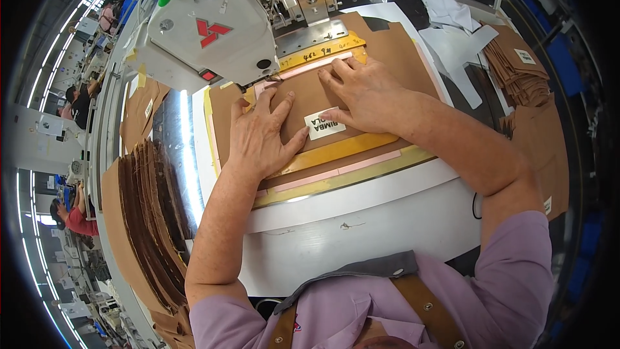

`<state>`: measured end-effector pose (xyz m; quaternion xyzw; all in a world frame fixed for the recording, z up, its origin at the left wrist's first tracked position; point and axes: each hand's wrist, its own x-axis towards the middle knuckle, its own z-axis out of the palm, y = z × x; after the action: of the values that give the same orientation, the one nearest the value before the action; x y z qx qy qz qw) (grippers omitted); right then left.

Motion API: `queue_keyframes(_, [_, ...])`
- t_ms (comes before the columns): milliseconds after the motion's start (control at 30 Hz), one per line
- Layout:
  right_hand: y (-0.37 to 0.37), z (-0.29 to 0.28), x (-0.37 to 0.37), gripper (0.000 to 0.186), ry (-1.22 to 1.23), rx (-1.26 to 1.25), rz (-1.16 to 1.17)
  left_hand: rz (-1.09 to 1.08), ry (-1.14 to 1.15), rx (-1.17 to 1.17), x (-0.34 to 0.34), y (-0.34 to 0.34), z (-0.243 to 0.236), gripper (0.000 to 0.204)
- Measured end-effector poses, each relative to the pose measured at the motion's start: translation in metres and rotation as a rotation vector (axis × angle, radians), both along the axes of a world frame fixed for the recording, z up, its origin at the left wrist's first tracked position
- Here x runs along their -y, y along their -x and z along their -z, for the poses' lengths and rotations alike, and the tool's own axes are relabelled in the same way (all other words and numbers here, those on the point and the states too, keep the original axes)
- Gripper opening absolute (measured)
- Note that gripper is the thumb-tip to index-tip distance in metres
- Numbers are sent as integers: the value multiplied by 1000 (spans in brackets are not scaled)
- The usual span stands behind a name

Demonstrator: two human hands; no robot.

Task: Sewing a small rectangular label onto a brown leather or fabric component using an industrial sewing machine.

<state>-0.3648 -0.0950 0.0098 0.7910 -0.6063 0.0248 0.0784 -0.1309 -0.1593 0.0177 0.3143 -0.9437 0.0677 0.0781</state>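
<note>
A brown fabric panel (303,100) lies under the head of a white industrial sewing machine (206,32), framed by yellow template strips (336,153). My left hand (258,132) rests on the panel's left side with its fingers spread, fingertips close to the machine head. On the far right part lies my right hand (371,94), fingers apart and lightly bent, its fingertips by the far yellow strip (323,50). A white printed label (325,125) sits on the panel between both hands, touched by my right thumb. Neither hand holds anything.
Stacked brown panels (145,213) stand at the left, and another brown pile (516,68) lies at the far right. White paper scraps (449,13) are at the back right. A metal clamp (313,3) sits behind the panel. Other people work far off at the left.
</note>
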Motion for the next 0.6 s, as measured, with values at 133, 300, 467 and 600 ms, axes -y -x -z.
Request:
queue_keyframes(133, [-7, 3, 3, 73, 52, -30, -21, -14, -10, -4, 2, -9, 0, 61])
queue_keyframes(300, [-17, 2, 7, 75, 44, -46, -23, -33, 9, 27, 5, -23, 0, 62])
queue_keyframes(467, [-22, 4, 9, 76, 53, -11, -35, -63, -12, 59, 7, -31, -4, 65])
queue_keyframes(600, [-24, 1, 11, 75, -5, -32, -53, -67, -1, 33, 10, -38, -2, 63])
